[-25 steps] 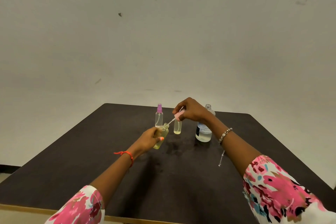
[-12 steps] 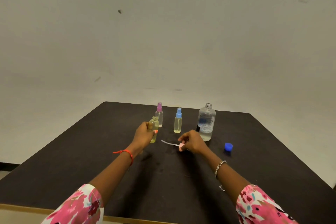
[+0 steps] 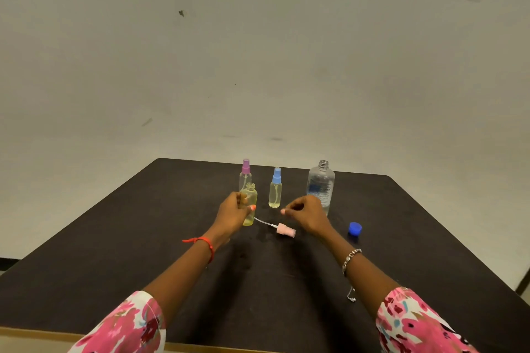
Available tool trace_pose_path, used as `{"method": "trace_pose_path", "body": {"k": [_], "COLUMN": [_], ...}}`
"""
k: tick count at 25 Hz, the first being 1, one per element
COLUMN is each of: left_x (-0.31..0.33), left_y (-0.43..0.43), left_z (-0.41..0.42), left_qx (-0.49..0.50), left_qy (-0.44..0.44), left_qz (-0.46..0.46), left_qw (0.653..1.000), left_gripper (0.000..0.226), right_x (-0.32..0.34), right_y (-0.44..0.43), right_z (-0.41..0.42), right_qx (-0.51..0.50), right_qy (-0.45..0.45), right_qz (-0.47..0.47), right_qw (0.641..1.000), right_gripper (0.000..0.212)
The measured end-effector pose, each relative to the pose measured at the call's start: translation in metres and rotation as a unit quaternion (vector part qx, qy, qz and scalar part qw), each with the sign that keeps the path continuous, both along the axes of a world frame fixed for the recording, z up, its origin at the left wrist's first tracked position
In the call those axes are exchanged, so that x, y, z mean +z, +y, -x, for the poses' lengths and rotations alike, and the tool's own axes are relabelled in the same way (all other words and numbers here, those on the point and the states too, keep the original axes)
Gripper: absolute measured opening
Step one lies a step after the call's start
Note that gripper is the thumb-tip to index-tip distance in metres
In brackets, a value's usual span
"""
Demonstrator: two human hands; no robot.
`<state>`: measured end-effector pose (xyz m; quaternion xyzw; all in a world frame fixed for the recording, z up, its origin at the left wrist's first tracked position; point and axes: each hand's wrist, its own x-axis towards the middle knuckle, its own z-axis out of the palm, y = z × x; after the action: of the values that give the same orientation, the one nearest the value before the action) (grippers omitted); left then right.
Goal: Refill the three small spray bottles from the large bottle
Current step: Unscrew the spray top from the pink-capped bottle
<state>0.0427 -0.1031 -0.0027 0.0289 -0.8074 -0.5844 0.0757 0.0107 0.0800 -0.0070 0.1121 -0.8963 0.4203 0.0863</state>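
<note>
My left hand point(image 3: 234, 213) grips an uncapped small bottle point(image 3: 250, 200) of yellowish liquid, upright on the dark table point(image 3: 114, 261). Its pink spray head point(image 3: 284, 230) with a thin tube lies flat on the table just right of it. My right hand point(image 3: 307, 212) hovers above the spray head, fingers loosely curled and holding nothing. Behind stand a small purple-capped spray bottle point(image 3: 245, 174) and a small blue-capped spray bottle point(image 3: 276, 189). The large clear bottle point(image 3: 321, 185) stands uncapped at the right, partly hidden by my right hand.
The large bottle's blue cap point(image 3: 355, 229) lies on the table right of my right hand. A plain wall rises behind the table's far edge. The table's wooden front edge point(image 3: 34, 332) runs along the bottom.
My right hand laid the pink spray head on the table, let go and lifted slightly. My left hand set the open bottle upright a little to the left.
</note>
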Motion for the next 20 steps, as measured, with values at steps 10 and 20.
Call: {"method": "trace_pose_path", "body": {"k": [10, 20], "left_x": [-0.001, 0.01], "left_y": [0.006, 0.011], "left_z": [0.008, 0.009], "left_qx": [-0.006, -0.012], "left_qy": [0.014, 0.027], "left_qz": [-0.028, -0.044], "left_qw": [0.999, 0.999], "left_gripper": [0.035, 0.037], "right_x": [0.014, 0.016], "right_y": [0.039, 0.034], "right_z": [0.042, 0.045], "right_qx": [-0.237, -0.18], "right_qy": [0.026, 0.009], "right_qz": [0.189, 0.187], "right_qw": [0.953, 0.966], "right_gripper": [0.103, 0.071]}}
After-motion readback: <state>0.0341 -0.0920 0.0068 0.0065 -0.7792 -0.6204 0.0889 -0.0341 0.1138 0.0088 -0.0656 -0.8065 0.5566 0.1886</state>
